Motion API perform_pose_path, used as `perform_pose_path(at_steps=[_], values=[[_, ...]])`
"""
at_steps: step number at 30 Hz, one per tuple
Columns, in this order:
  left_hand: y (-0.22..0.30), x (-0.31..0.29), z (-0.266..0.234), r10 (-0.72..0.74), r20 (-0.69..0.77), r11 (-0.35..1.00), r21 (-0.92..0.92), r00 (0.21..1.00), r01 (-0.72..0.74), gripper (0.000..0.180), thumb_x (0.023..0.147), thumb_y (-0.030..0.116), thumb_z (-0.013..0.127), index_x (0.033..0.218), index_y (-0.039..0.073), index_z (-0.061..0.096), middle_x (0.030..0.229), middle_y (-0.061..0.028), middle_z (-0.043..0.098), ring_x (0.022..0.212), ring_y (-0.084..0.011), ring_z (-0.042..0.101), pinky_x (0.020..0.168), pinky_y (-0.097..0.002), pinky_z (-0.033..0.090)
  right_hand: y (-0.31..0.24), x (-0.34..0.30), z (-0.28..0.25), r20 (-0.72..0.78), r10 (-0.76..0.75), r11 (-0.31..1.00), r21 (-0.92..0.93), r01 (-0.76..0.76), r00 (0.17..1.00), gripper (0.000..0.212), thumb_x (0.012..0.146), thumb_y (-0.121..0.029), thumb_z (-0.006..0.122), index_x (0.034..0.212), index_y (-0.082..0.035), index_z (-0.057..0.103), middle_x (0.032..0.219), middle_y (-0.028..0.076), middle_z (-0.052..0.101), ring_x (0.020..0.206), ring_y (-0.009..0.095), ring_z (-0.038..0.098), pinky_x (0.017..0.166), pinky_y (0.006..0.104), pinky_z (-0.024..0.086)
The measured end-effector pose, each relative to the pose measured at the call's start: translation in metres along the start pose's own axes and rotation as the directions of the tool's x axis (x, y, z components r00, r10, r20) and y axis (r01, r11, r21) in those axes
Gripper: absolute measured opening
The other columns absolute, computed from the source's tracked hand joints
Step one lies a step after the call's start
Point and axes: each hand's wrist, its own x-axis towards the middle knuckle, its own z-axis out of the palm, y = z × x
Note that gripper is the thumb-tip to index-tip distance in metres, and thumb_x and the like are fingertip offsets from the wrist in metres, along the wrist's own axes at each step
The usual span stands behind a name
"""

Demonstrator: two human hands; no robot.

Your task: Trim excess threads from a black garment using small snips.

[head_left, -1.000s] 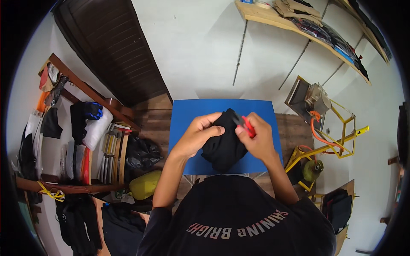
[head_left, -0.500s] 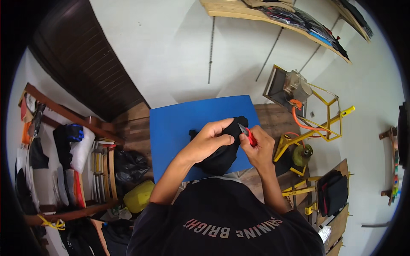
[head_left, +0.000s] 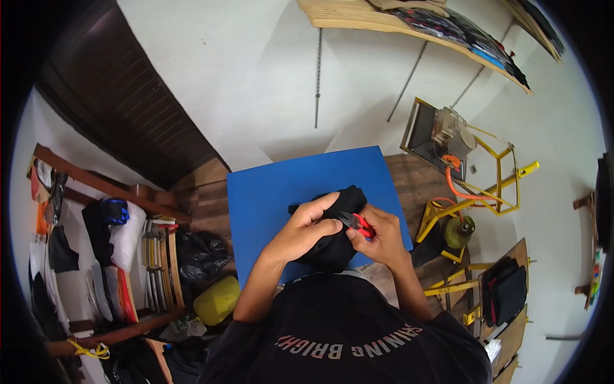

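Note:
Black cloth (head_left: 351,197), bunched up, is held over the blue tabletop (head_left: 262,192) close to my body. My left hand (head_left: 299,232) grips the bundle, thumb and index finger pinching it on the upper side. Small snips (head_left: 364,225) with red handles and dark pointed blades are in my right hand (head_left: 385,235). Their blades point left and lie against the cloth beside my left thumb tip. Whether anything fine sits between the blades is too small to tell. The lower part of the bundle is partly hidden by my left hand and my shirt.
To the left stands a wooden rack (head_left: 109,339) with fabric and frames, near a black plastic bag (head_left: 199,255) and a yellow container (head_left: 217,301). At right are a yellow metal stand (head_left: 441,214) and a green gas cylinder (head_left: 458,232). A loaded shelf (head_left: 358,19) hangs above.
The snips have moved left and down, from the cloth's right edge to beside my left thumb. My left hand keeps its hold, and the whole view has shifted slightly.

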Motion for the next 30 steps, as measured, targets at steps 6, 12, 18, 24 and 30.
perform_pose_path(at_steps=[6,12,18,24,30], values=[[0.006,0.014,-0.048,0.006,0.041,0.995,0.102,0.999,-0.01,0.061,0.086,-0.002,0.052,0.144,-0.003,0.034,0.12,-0.0037,0.058,0.1,-0.0066,0.054,0.088,-0.0222,0.044,0.014,0.025,0.019,-0.006,0.062,0.998,0.002,-0.062,0.998,0.027,0.078,-0.017,0.071,0.073,-0.001,0.051,0.06,0.009,0.044,0.052,0.021,0.042,0.048,0.0323,0.036],[0.026,0.053,-0.104,-0.219,-0.127,0.953,0.184,0.967,0.24,0.073,0.094,0.043,0.046,0.142,-0.01,0.031,0.104,-0.0045,0.054,0.081,-0.0095,0.042,0.076,-0.0224,0.038,0.029,0.055,0.032,-0.018,0.159,0.987,0.029,-0.159,0.987,0.031,0.084,-0.021,0.069,0.073,-0.001,0.049,0.06,0.008,0.042,0.053,0.017,0.037,0.049,0.0303,0.033],[0.035,0.066,-0.099,-0.29,-0.108,0.829,0.468,0.951,0.305,0.112,0.082,0.084,0.015,0.142,-0.009,0.031,0.116,-0.016,0.054,0.091,-0.019,0.046,0.074,-0.0298,0.041,0.039,0.063,0.038,0.024,0.233,0.971,0.051,-0.234,0.972,0.033,0.085,-0.019,0.069,0.07,0.0,0.046,0.058,0.008,0.04,0.052,0.017,0.034,0.047,0.0314,0.032],[0.033,0.06,-0.088,-0.349,-0.037,0.796,0.515,0.936,0.317,0.115,0.079,0.087,0.009,0.146,-0.005,0.023,0.137,-0.0217,0.044,0.105,-0.0257,0.046,0.085,-0.0371,0.043,0.031,0.052,0.028,0.08,0.176,0.981,0.07,-0.181,0.981,0.036,0.087,-0.024,0.066,0.067,-0.001,0.047,0.054,0.003,0.037,0.052,0.009,0.032,0.047,0.0284,0.028],[0.041,0.049,-0.049,-0.254,-0.101,0.795,0.544,0.962,0.268,0.09,0.081,0.085,0.012,0.092,0.004,0.049,0.077,-0.0016,0.039,0.066,-0.0114,0.032,0.054,-0.0259,0.033,0.006,0.034,0.011,0.015,0.134,0.99,-0.049,-0.133,0.991,0.033,0.085,-0.019,0.068,0.067,0.0,0.048,0.055,0.006,0.036,0.051,0.012,0.033,0.047,0.0299,0.03]])
